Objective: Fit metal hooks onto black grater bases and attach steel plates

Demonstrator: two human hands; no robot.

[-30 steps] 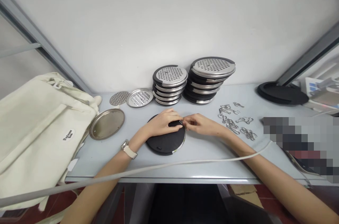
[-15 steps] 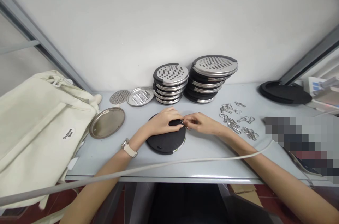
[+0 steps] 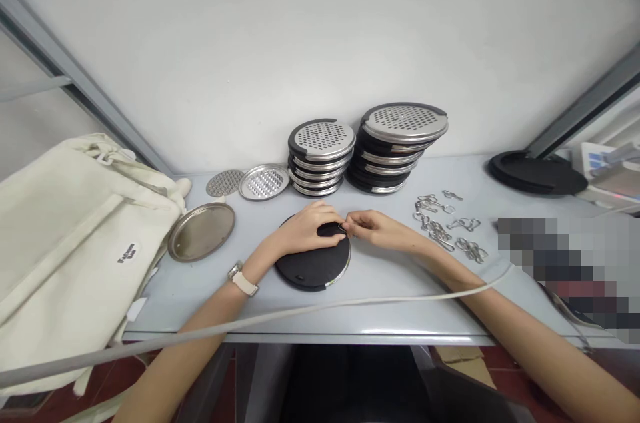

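A round black disc (image 3: 315, 268) with a silvery strip on its right rim lies flat on the table. My left hand (image 3: 310, 230) grips it from above, thumb and fingers closing towards its right edge. At that edge my right hand (image 3: 373, 230) is closed in a pinch on a small metal clip (image 3: 341, 228), which is mostly hidden by the fingertips. Several loose metal clips (image 3: 437, 233) lie to the right of my right hand. Behind my hands stand two stacks of round graters with black rims, a left stack (image 3: 323, 140) and a taller right stack (image 3: 404, 123).
A metal lid-like plate (image 3: 203, 231), a grater disc (image 3: 264, 182) and a darker perforated disc (image 3: 225, 182) lie left. A cream bag (image 3: 85, 230) leans over the left end. Black round pieces (image 3: 540, 173) sit far right. A pale cable (image 3: 375, 302) crosses in front.
My right fingers have closed further around the clip at the disc's edge, and its dangling part no longer shows. My left hand has stayed on the disc.
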